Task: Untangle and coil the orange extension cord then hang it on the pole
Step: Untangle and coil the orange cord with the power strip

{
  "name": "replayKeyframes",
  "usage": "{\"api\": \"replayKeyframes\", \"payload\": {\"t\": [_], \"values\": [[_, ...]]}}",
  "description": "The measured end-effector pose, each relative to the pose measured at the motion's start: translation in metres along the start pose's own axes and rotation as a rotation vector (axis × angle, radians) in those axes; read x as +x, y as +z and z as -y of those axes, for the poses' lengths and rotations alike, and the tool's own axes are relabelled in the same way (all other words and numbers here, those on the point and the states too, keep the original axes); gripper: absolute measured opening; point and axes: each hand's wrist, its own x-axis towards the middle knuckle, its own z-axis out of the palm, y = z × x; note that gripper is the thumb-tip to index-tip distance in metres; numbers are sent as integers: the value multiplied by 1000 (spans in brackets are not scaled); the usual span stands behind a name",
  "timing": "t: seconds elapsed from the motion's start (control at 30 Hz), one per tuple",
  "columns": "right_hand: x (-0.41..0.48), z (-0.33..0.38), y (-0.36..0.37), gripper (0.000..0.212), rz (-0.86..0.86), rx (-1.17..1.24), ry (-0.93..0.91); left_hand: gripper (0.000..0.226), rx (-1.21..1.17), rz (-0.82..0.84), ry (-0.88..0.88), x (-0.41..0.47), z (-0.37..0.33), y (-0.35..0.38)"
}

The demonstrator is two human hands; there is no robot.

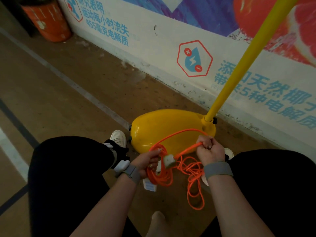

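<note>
On the floor in front of the yellow base [164, 127], between the person's knees, the orange extension cord [194, 178] is only partly coiled. The left hand [150, 159] pinches a bundle of loops that hang below it. The right hand [209, 148] is fisted round a run of cord, and one strand arcs from the bundle up over the base to that fist. The hands are apart. A whitish socket block [168, 161] hangs between them, just beside the left one, and the cord from the right fist leads down toward it. The rest of the cord lies in a loose snarl on the floor under the right wrist.

That snarl is the main risk, I judge. Several strands cross each other there, and hauling the next length up hard would likely cinch a crossing into a knot rather than free it. The dangling block could also swing through an open loop as the next turn is laid, locking coil and tangle together. The left hand's hold looks light, mostly fingertips, so as more turns add weight, loops may slip off and spill. A paper tag [150, 185] under the bundle could snag too.

The pole [239, 71] rises from the far end of the base, close to the wall [153, 53]. No hook on it is visible — a slack coil hung there might simply slide down.
</note>
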Motion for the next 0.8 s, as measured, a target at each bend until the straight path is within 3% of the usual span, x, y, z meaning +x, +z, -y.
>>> {"api": "replayKeyframes", "payload": {"t": [0.1,0.27,0.47,0.8], "values": [[0,-3,-3,38,-30,-32,-39,31,-54,-20,5,-1,1,1],[1,-11,-17,32,-76,-182,-51,57,-193,1,45,-4,-2,7],[-4,-6,-10,40,-37,-376,-204,32,-118,-62,24,-1,-2,4],[-2,6,-5,38,-76,-701,-344,30,54,-102,12,8,0,-5]]}}
